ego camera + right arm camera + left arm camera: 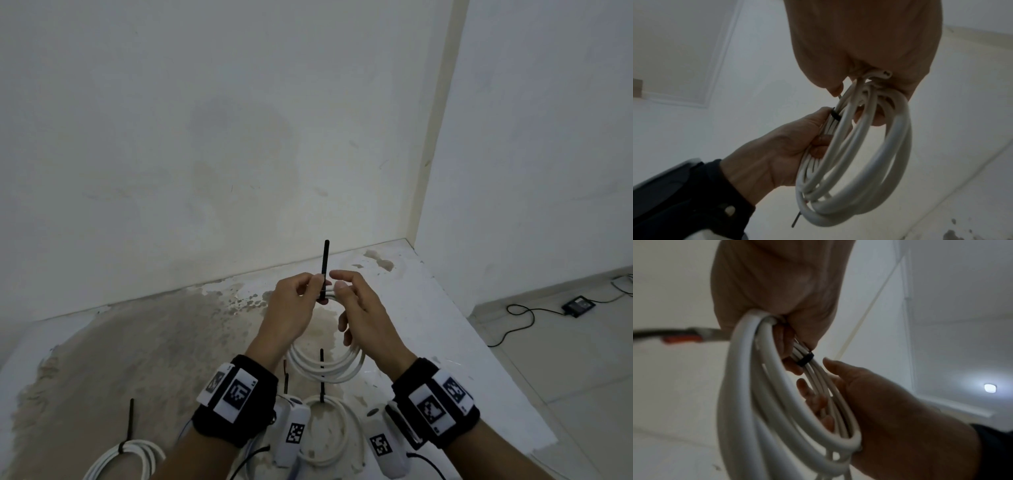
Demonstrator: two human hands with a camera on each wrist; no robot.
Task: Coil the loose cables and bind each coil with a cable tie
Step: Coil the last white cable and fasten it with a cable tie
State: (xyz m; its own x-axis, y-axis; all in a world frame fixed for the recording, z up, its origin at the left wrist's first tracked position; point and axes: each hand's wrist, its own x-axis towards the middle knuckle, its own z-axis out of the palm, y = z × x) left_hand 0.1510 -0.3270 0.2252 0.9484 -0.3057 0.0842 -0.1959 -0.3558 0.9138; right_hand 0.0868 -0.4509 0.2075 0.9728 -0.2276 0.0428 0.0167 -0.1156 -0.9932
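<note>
Both hands hold a white cable coil (329, 368) up over the table. My left hand (296, 298) grips the top of the coil beside a black cable tie (325, 263), whose tail sticks straight up. My right hand (354, 303) has its fingers curled through the loops on the other side of the tie. In the left wrist view the tie band (805, 359) wraps the strands between the left hand (777, 288) and the right hand (879, 402). The right wrist view shows the coil (869, 154) hanging from the right hand (859, 40), with the left hand (777, 154) on it.
A tied white coil (337, 435) lies on the stained table (154, 342) below my wrists. Another tied coil (126, 459) sits at the bottom left. Walls close off the back and right. A black adapter (579, 306) with cords lies on the floor, right.
</note>
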